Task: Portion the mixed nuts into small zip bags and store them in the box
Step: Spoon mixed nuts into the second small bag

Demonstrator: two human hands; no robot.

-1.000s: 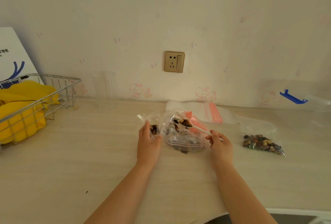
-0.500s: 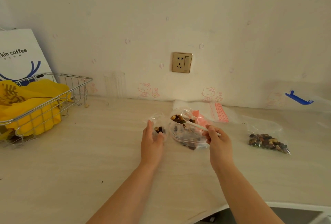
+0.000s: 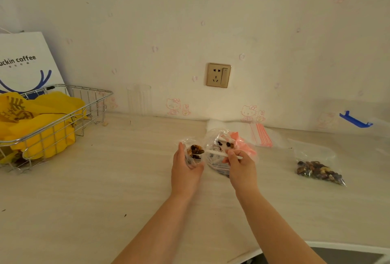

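At far left I see a wire basket [image 3: 63,120] with yellow bags, a white coffee bag [image 3: 27,63] leaning behind it. Centre of the worktop [image 3: 105,200], my left hand [image 3: 185,168] cups a small zip bag [image 3: 193,154], fingers curled round it, mouth up, some nuts already inside. My right hand [image 3: 238,162] pinches a white spoon [image 3: 219,154] whose bowl reaches into that small bag's mouth. Just behind sits the big bag of mixed nuts [image 3: 219,158], with plenty inside. Farther right lies a stack of empty zip bags [image 3: 260,135], then one filled bag [image 3: 318,172] on the worktop. At far right a clear box with a blue clasp [image 3: 355,119] waits. I judge one portion done, a second in hand, none boxed. Nothing blocks the path to the box.
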